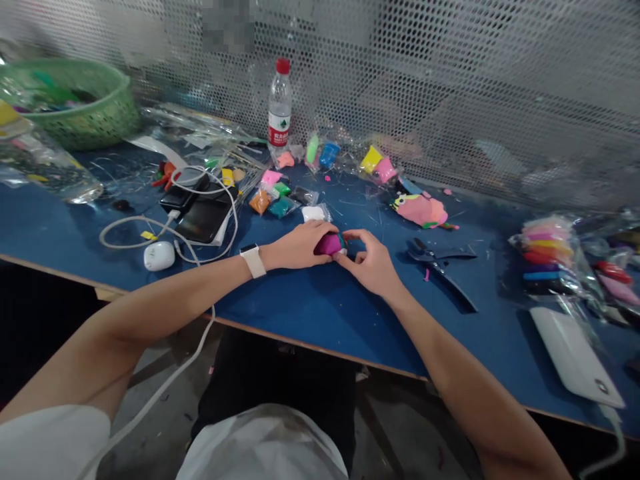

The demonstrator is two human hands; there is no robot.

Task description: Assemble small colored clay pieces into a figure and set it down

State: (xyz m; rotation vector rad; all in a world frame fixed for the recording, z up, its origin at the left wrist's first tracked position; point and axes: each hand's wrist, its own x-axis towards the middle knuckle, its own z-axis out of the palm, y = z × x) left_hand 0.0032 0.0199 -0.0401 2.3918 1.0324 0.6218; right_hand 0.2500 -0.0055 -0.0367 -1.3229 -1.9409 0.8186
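Between my hands is a rounded purple lump of modelling clay (329, 244) with some green at its right end. My left hand (301, 245) curls over it from the left, fingers wrapped round it. My right hand (369, 261) pinches at its right end with thumb and fingertips; a small pale bit shows by the thumb. Fingers cover much of the lump. Behind the hands lie small clay packets, among them a white one (314, 213) and an orange one (261, 201). A pink clay fish-like figure (421, 209) rests to the right, beyond dark pliers (443, 267).
A water bottle (279, 110) stands near the perforated metal panel (450, 87). On the left are a green basket (95, 120), a black phone (203, 219), a white cable and an earbud case (159, 256). Bagged coloured clay (547, 253) and a white power bank (575, 357) lie right.
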